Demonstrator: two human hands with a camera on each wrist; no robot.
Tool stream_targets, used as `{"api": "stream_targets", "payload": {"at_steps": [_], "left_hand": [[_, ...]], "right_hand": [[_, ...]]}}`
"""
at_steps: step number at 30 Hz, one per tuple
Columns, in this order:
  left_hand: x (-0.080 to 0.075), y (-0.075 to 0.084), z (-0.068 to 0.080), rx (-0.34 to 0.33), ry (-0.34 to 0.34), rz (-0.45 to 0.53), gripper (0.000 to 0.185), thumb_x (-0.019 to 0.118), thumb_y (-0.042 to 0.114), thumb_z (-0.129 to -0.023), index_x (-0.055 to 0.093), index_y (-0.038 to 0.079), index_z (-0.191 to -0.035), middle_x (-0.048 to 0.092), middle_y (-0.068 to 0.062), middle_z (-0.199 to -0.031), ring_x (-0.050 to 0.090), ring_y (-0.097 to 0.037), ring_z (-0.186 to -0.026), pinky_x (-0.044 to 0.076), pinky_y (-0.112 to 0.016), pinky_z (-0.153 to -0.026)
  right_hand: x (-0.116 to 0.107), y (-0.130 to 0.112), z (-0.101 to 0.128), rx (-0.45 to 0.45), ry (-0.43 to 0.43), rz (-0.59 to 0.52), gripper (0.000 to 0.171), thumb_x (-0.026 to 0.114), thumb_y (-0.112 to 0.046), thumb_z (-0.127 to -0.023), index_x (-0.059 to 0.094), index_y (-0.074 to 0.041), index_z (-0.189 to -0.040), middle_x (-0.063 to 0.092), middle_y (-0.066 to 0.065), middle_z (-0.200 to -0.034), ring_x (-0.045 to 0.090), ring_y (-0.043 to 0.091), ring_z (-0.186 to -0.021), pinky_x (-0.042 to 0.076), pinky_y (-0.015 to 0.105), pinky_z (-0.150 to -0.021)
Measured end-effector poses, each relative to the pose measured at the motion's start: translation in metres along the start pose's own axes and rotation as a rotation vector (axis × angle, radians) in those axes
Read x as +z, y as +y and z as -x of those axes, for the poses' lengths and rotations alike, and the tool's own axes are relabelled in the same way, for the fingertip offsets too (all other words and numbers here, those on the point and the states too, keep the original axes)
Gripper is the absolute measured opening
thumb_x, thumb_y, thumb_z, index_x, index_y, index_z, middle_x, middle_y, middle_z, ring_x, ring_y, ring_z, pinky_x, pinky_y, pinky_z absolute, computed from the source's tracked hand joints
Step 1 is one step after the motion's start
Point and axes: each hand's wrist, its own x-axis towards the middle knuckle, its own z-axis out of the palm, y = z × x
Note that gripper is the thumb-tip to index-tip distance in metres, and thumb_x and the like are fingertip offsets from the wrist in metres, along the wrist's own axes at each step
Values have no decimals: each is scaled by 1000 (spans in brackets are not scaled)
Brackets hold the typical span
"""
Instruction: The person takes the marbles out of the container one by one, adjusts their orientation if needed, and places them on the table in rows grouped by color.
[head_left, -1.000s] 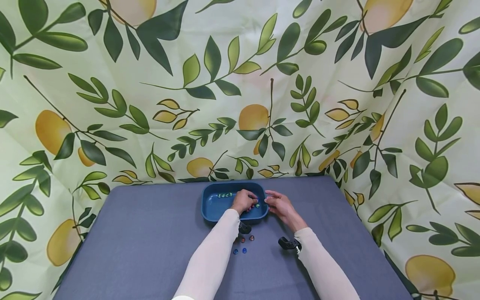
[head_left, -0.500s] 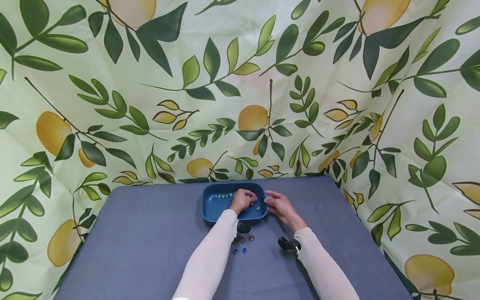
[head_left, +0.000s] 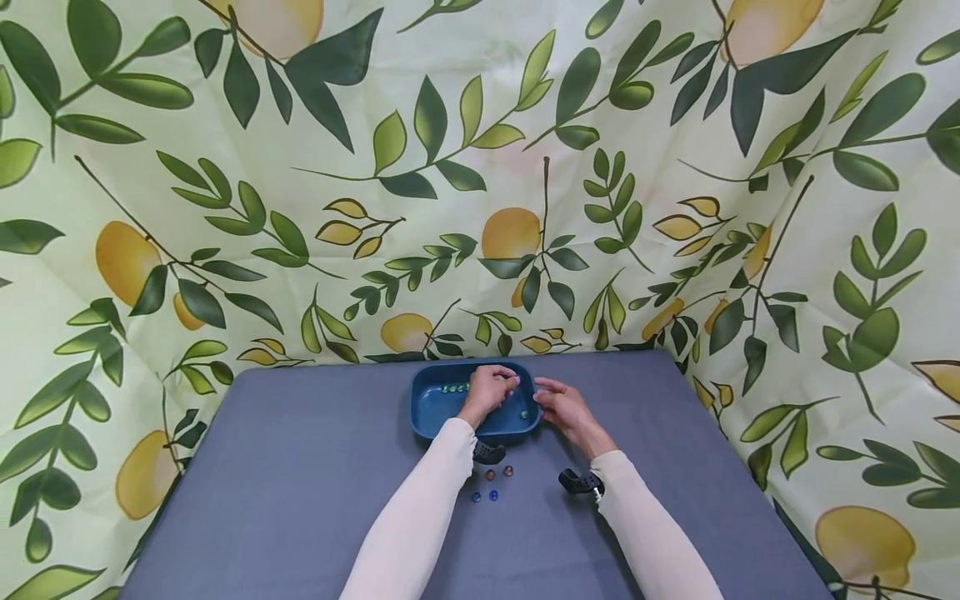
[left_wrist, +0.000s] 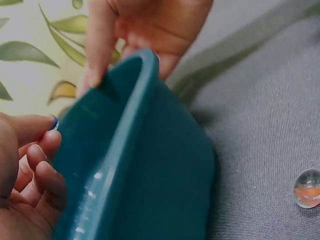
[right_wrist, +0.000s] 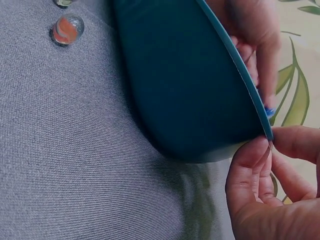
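The blue tray (head_left: 435,408) sits on the gray surface (head_left: 300,500), at the far side near the leafy cloth wall (head_left: 480,167). The left hand (head_left: 491,390) reaches over the near rim and into the tray, with the arm in a pale sleeve (head_left: 420,525) stretched forward. Its fingers (left_wrist: 40,165) are curled in toward the palm, and the thumb and first finger look pressed together, but I cannot tell if this grip holds a marble. A row of small green marbles (head_left: 453,387) lies in the tray, just to the left of this hand. One more green marble (head_left: 524,414) lies in the tray just to the right of it, between the two hands. The right hand (head_left: 564,407) is at the right end of the tray. Its thumb and fingertips (right_wrist: 252,155) pinch the tray's rim, so this grip is closed on the tray. The right arm comes in from below at a slant. Behind the left wrist, closer to the person, four marbles lie on the surface: two orange marbles (head_left: 498,472) and, a bit nearer, two blue marbles (head_left: 484,496). They are near each other and apart from the tray.
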Motion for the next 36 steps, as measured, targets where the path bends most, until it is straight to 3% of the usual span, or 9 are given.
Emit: {"api": "stream_targets", "payload": {"at_steps": [6, 12, 16, 19, 24, 29, 33, 36], "left_hand": [[-13, 11, 21, 57, 4, 69, 14, 70, 21, -91, 74, 11, -100, 71, -26, -90, 56, -19, -55, 40, -20, -43], [-26, 14, 41, 147, 11, 100, 15, 71, 23, -90, 74, 13, -102, 69, -14, -77, 58, -25, -55, 43, -19, -44], [-34, 15, 53, 181, 16, 124, 16, 71, 19, -90, 73, 9, -102, 69, -16, -84, 65, -38, -67, 50, -23, -49], [-38, 14, 62, 214, 15, 124, 19, 71, 18, -90, 72, 6, -104, 69, -18, -91, 67, -34, -68, 56, -30, -55], [-44, 12, 78, 265, 3, 105, 20, 70, 18, -91, 70, 4, -105, 68, -15, -88, 63, -15, -61, 58, -43, -62], [-48, 10, 94, 293, -5, 119, 22, 69, 16, -91, 69, 2, -109, 68, -16, -95, 63, -5, -67, 59, -40, -63], [-50, 9, 105, 294, -32, 164, 23, 67, 10, -92, 67, -2, -111, 69, -21, -99, 67, -8, -74, 60, -41, -68], [-53, 10, 114, 274, -60, 216, 22, 66, 7, -92, 65, -4, -111, 70, -25, -101, 71, -24, -82, 59, -49, -75]], "right_hand": [[-1, 0, 1, -6, -14, -7, 42, 58, -7, -95, 54, -6, -138, 66, 11, -111, 62, 11, -84, 53, 25, -70], [-1, 0, 2, -6, -20, -28, 43, 58, -6, -95, 54, -5, -138, 66, 6, -105, 62, 11, -86, 53, 25, -71], [0, -1, 2, 6, -11, -23, 43, 58, -6, -95, 55, -8, -137, 65, 7, -107, 61, 13, -87, 53, 26, -71], [0, -1, 2, 5, -11, -20, 43, 58, -7, -95, 55, -8, -138, 64, 8, -108, 60, 13, -87, 52, 26, -71], [-1, -1, 3, -2, -21, -20, 44, 58, -7, -95, 53, -8, -139, 62, 11, -112, 59, 12, -86, 52, 24, -69], [-1, -1, 4, -4, -28, -16, 45, 58, -7, -95, 52, -8, -140, 62, 7, -108, 58, 11, -86, 52, 23, -70], [-1, -2, 4, -10, -36, -8, 46, 57, -7, -96, 50, -7, -141, 62, 4, -105, 57, 10, -85, 51, 24, -71], [-1, -2, 4, -9, -36, -1, 46, 56, -7, -96, 50, -7, -141, 61, 3, -105, 57, 10, -85, 51, 24, -72]]}}
